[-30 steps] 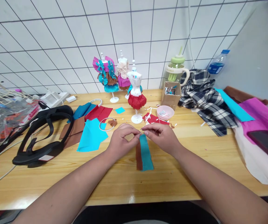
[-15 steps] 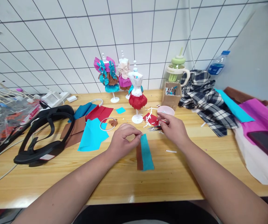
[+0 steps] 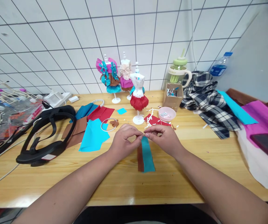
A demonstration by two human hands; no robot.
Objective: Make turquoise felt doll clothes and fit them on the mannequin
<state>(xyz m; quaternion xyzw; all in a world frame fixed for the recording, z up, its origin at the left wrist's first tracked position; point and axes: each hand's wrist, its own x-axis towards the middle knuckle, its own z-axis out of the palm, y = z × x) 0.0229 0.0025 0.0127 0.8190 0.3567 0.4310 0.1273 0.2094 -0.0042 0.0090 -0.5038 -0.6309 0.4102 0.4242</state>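
Note:
A teal paper strip [image 3: 147,155] lies on a brown strip [image 3: 140,159] on the wooden table [image 3: 115,183]. My left hand [image 3: 124,141] pinches the top end of the strips. My right hand [image 3: 164,137] pinches the same top end from the right, fingertips meeting my left hand's. Whether it also holds something small I cannot make out. Just beyond stands a small white mannequin with a red paper skirt [image 3: 138,93].
Two more dressed mannequins [image 3: 112,77] stand by the tiled wall. Teal, red and brown paper sheets [image 3: 90,124] and a black headset [image 3: 46,133] lie left. A pink dish [image 3: 167,114], cardboard box [image 3: 172,96], green cup [image 3: 178,71] and plaid cloth [image 3: 208,99] sit right.
My right hand reached out to the pink dish and red scraps half a second ago, then came back to the strips' top end beside my left hand. My left hand stayed put.

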